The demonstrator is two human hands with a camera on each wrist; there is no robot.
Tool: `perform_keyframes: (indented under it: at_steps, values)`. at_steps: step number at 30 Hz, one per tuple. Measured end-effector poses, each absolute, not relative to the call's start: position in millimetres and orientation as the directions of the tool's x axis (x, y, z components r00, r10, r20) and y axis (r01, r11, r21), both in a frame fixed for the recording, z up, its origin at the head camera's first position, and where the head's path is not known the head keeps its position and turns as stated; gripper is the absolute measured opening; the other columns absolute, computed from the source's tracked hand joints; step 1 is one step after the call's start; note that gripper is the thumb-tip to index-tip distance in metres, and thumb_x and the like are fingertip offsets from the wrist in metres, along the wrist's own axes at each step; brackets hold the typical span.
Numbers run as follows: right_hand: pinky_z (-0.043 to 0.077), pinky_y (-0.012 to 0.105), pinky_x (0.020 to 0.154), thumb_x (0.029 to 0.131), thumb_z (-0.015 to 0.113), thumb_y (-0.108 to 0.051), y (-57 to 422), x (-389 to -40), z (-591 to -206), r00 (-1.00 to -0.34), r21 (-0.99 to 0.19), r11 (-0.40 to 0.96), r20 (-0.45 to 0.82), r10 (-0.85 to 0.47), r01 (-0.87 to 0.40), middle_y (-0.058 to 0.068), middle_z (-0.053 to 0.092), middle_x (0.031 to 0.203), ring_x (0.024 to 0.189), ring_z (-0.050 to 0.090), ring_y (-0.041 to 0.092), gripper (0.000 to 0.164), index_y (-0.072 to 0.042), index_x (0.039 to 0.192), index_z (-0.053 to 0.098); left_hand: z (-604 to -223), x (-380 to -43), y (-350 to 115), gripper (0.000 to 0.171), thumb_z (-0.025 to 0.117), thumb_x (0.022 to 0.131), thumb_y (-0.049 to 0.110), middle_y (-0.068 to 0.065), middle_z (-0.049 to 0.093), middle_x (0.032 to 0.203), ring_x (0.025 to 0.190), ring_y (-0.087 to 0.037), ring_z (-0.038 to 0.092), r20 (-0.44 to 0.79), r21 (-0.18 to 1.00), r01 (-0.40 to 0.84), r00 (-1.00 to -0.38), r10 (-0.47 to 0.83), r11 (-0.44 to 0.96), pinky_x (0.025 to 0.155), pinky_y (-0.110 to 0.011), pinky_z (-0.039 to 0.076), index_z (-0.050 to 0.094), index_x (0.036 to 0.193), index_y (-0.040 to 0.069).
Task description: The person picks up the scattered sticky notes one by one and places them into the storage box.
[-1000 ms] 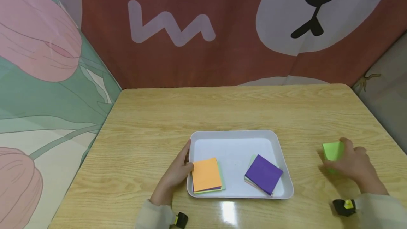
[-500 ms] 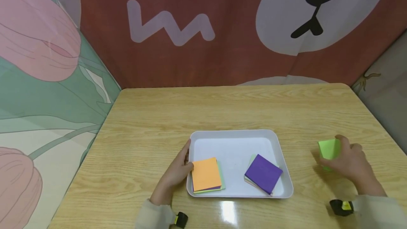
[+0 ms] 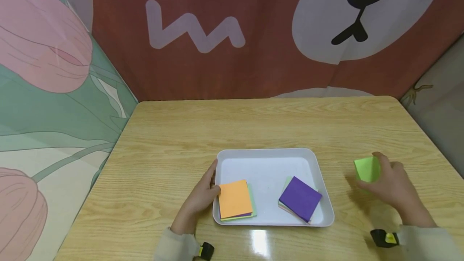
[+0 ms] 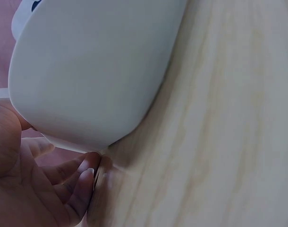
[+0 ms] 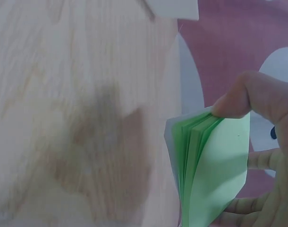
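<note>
My right hand (image 3: 396, 186) grips a stack of green sticky notes (image 3: 367, 169) by its edges, lifted off the table to the right of the tray. In the right wrist view the green sheets (image 5: 222, 163) fan apart slightly, with the thumb on one edge and fingers at the opposite side. My left hand (image 3: 200, 197) holds the left side of a white rectangular tray (image 3: 266, 166), thumb at the rim and fingers along the outer wall. Inside the tray lie an orange-topped paper stack (image 3: 235, 199) at left and a purple-topped stack (image 3: 301, 199) at right, turned askew.
The wooden table (image 3: 174, 132) runs back to a brown curtain (image 3: 261, 71) printed with a cartoon face. A flower-patterned cloth (image 3: 54, 124) hangs along the left side, and a grey cloth (image 3: 440, 92) borders the right.
My right hand has carried the green sticky notes leftward, a little nearer the tray. The left hand, the tray and the two stacks inside it have stayed in place.
</note>
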State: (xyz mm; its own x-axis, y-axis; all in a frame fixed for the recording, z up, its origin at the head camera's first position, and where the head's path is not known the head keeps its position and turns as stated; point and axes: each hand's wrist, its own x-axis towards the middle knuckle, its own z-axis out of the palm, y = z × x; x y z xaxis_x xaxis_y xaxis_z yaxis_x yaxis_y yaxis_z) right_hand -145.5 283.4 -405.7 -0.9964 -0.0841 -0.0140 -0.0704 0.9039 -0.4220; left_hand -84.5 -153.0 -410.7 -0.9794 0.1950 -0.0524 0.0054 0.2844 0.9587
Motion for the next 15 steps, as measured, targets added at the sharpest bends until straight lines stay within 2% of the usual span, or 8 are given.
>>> perform_keyframes:
  at_steps: [15]
  values:
    - [0.043, 0.043, 0.045, 0.060, 0.074, -0.029, 257.5, -143.9, -399.4, -0.982, -0.435, 0.881, 0.092, -0.163, -0.187, 0.045, 0.032, 0.095, 0.069, 0.041, 0.044, 0.091, 0.009, 0.125, 0.023, -411.7, -84.6, -154.1, 0.074, 0.040, 0.070, -0.012, -0.027, 0.042, 0.110, 0.085, -0.026, 0.044, -0.057, 0.958, -0.001, -0.981, 0.186, 0.288, 0.071, -0.037, 0.044, 0.007, 0.136, -0.004]
